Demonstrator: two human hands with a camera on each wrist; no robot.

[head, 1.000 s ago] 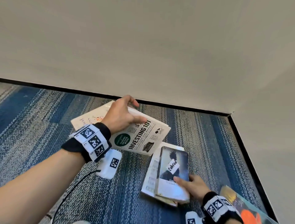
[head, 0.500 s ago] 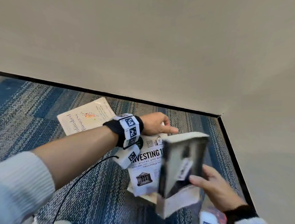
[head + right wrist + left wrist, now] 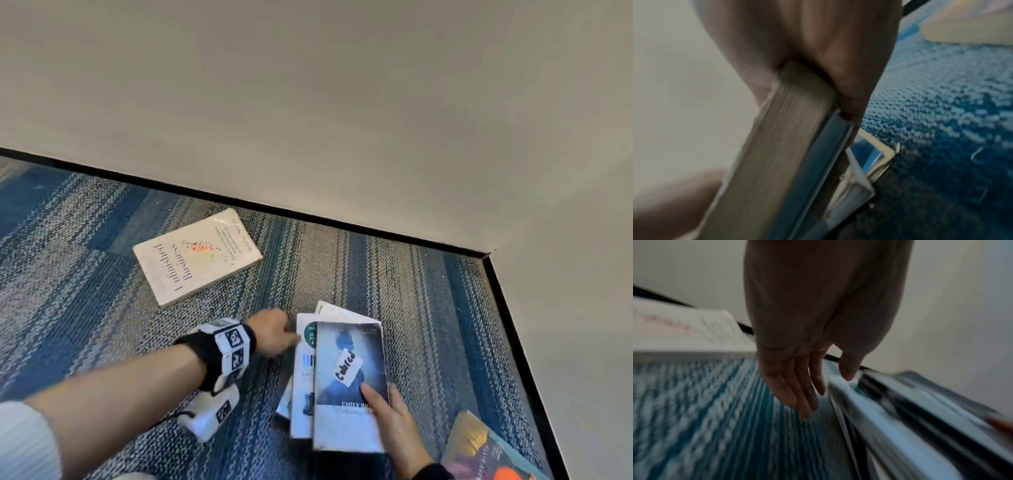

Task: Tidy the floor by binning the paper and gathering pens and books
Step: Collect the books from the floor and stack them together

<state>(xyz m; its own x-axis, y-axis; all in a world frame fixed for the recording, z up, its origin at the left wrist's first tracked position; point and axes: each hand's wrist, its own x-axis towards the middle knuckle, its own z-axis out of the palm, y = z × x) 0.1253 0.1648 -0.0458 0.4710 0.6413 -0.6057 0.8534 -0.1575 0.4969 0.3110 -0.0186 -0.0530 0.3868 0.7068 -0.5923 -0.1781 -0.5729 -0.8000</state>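
Books about half gathered, no pens or paper in sight

Right hand point(image 3: 394, 416) grips the blue paperback point(image 3: 349, 387) atop the small stack point(image 3: 305, 377) on the carpet; left hand point(image 3: 274, 330) hangs open beside it. Colourful book point(image 3: 486, 452) and white book point(image 3: 197, 257) farther off remain loose.

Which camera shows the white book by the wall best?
The head view: the white book lies whole, with its cover readable. The left wrist view shows only a blurred corner; the right wrist view shows a pale blur I can't identify.
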